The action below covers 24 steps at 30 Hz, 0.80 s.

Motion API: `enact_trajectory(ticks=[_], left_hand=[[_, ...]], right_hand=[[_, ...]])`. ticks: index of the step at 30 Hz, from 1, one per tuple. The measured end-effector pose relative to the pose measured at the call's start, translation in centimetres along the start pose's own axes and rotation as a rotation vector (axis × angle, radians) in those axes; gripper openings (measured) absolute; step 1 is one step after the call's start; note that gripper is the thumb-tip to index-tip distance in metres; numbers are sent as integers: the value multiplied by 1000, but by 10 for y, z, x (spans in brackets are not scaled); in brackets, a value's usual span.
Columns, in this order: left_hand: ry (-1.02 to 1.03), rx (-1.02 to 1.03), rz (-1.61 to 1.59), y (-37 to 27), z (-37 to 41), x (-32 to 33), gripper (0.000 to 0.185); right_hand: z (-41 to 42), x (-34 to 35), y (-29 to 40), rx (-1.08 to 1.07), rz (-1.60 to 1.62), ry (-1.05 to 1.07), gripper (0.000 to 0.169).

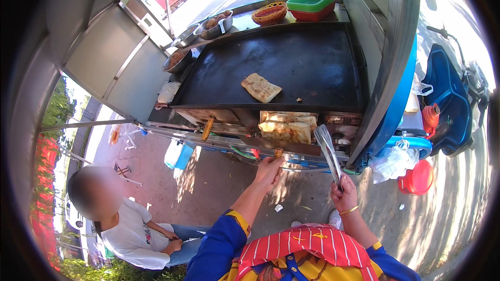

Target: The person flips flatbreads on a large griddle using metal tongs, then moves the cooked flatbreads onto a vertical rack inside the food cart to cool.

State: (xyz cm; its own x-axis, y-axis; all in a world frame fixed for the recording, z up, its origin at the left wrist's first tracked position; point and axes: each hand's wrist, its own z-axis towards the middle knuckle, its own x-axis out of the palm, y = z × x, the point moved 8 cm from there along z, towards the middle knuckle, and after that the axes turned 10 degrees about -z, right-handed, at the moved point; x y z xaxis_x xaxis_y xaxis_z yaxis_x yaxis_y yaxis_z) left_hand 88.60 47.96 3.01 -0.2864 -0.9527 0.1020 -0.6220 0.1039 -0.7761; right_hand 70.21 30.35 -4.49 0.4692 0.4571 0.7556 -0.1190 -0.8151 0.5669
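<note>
My left hand (269, 173) grips the wooden handle (279, 152) of a drawer (285, 146) beneath the griddle. The drawer is pulled out, and several browned flatbreads (287, 128) lie in it. In my right hand (344, 194) is a pair of metal tongs (329, 152), held upright with its tips beside the drawer's right end, apart from the bread. One folded flatbread (261, 88) rests on the black griddle (273, 58) near its front edge, with a few crumbs to its right.
Metal bowls (214, 25) of food stand along the griddle's far left. A wicker basket (269, 13) and stacked plastic baskets (311, 4) sit at the back. A second wooden handle (208, 128) juts out at left. A seated person (133, 226) is at lower left. A metal post (390, 74) borders the right.
</note>
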Motion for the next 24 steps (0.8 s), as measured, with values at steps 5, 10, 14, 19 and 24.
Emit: enact_trajectory(ticks=[5, 10, 14, 19, 24], left_hand=[[52, -34, -32, 19, -7, 7, 24], [71, 0, -2, 1, 11, 6, 23], [87, -23, -14, 8, 1, 9, 23], [102, -28, -12, 3, 2, 4, 23], [56, -6, -4, 16, -3, 2, 25]], right_hand=[[35, 8, 72, -195, -597, -25, 27], [56, 99, 128, -368, -1127, 188, 30], [73, 118, 126, -480, -1282, 259, 28], [87, 127, 117, -423, -1326, 249, 25], [97, 126, 117, -423, -1338, 278, 25]])
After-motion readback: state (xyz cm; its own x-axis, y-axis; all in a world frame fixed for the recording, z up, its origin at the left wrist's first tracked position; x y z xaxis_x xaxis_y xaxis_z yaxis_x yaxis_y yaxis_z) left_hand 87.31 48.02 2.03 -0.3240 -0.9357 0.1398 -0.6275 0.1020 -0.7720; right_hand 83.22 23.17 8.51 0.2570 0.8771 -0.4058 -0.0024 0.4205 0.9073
